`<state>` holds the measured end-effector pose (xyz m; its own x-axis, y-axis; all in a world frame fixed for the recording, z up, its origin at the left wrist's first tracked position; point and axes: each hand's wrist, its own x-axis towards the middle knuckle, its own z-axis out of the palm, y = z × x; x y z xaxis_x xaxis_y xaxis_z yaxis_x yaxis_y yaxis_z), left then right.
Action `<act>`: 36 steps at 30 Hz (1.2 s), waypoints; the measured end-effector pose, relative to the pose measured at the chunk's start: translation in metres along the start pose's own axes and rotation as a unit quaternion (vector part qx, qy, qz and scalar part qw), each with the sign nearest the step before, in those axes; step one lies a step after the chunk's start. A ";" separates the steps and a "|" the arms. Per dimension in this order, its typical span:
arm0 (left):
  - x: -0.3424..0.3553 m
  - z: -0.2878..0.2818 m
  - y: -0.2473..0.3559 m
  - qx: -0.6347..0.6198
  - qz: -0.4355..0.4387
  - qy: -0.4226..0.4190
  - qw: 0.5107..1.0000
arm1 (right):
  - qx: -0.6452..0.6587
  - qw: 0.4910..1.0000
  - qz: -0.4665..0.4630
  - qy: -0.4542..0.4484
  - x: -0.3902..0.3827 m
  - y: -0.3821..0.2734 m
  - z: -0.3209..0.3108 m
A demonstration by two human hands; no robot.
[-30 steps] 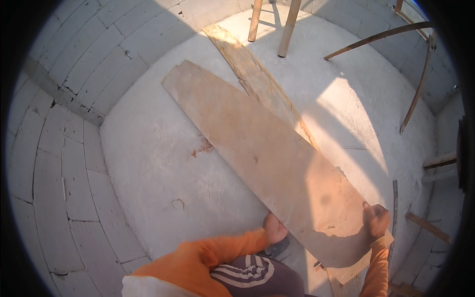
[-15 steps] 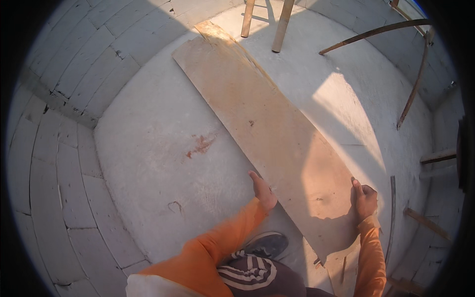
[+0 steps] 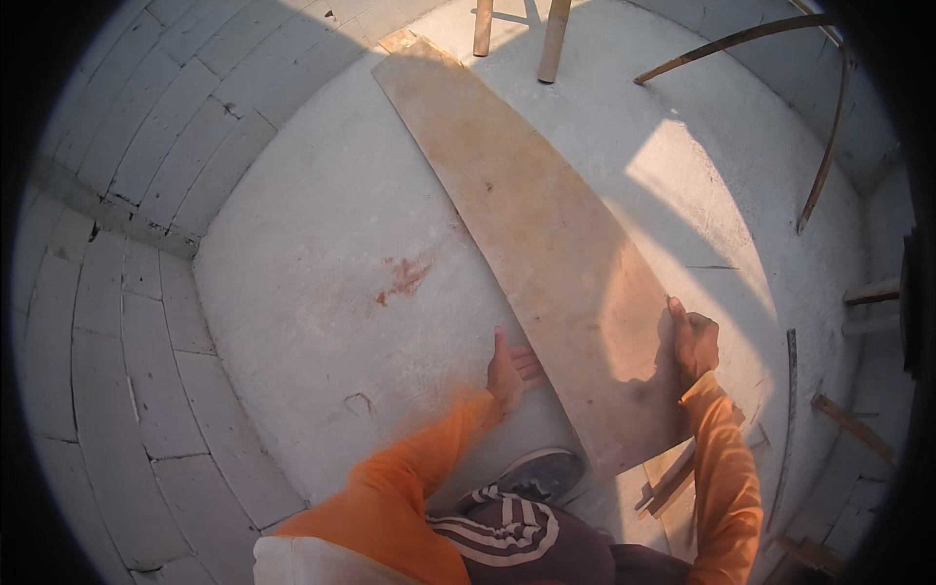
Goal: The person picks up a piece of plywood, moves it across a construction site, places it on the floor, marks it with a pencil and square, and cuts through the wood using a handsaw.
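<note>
Right now I have the long brown board (image 3: 546, 234) running diagonally across the pale floor (image 3: 292, 234), its far end toward the upper left and its near end just ahead of the person's knees. The right hand (image 3: 696, 346) pinches the board's right edge near that end, thumb on the rim and the other fingers bent; I can't make out how far they reach underneath. On the opposite side I see the left hand (image 3: 507, 375) spread, thumb pointing up and fingers stretched toward the left edge. From my view I cannot tell whether those fingertips touch the board or slip under it.

At the far end, a lighter plank (image 3: 398, 40) peeks out from beneath the board. Near the close end I find narrow wooden strips (image 3: 671, 485) beside the right forearm, and a dark shoe (image 3: 539, 475) on the floor below the left hand. A reddish stain (image 3: 404, 280) marks the floor left of the board, and two round poles (image 3: 554, 44) stand beyond it at the top.
</note>
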<state>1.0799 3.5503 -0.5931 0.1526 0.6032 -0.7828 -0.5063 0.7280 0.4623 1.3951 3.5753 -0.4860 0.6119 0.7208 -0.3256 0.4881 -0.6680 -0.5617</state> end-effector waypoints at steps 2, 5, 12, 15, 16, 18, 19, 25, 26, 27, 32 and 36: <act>-0.024 -0.012 -0.034 0.004 -0.069 -0.033 0.997 | 0.021 0.999 0.012 -0.035 -0.006 -0.009 0.011; -0.058 0.018 -0.069 -0.026 0.055 -0.041 0.997 | 0.049 0.997 0.011 -0.052 -0.018 -0.013 0.026; -0.049 0.004 -0.051 0.048 0.045 0.258 0.964 | -0.053 0.972 -0.194 -0.118 -0.019 0.019 0.071; -0.076 -0.013 -0.017 0.053 0.047 0.312 0.947 | 0.057 0.946 -0.095 -0.305 -0.069 -0.034 0.035; -0.084 -0.025 -0.008 0.054 0.048 0.334 0.940 | 0.020 0.949 -0.123 -0.291 -0.078 -0.036 0.029; -0.096 -0.050 0.010 0.060 0.049 0.370 0.926 | -0.057 0.949 -0.172 -0.257 -0.089 -0.031 0.019; -0.101 -0.071 0.020 0.040 0.055 0.335 0.940 | -0.062 0.947 -0.155 -0.275 -0.087 -0.025 0.011; -0.102 -0.084 0.064 0.012 0.065 0.179 0.982 | -0.002 0.965 -0.107 -0.240 -0.011 0.093 -0.029; -0.096 -0.075 0.071 0.009 0.067 0.174 0.983 | 0.044 0.974 -0.078 -0.209 -0.011 0.094 -0.038; -0.092 -0.068 0.080 0.008 0.068 0.170 0.983 | 0.091 0.979 -0.047 -0.178 -0.015 0.091 -0.050; -0.054 -0.069 0.103 -0.005 0.101 0.171 0.980 | 0.097 0.985 -0.057 -0.129 -0.014 0.111 -0.074; -0.059 -0.122 0.106 0.021 0.124 0.269 0.955 | -0.011 0.991 -0.114 -0.066 -0.017 0.156 -0.080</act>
<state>0.9135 3.5524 -0.5490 -0.4318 0.5115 -0.7429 -0.4340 0.6042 0.6682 1.5105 3.4441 -0.5075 0.3978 0.8703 -0.2904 0.6180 -0.4881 -0.6163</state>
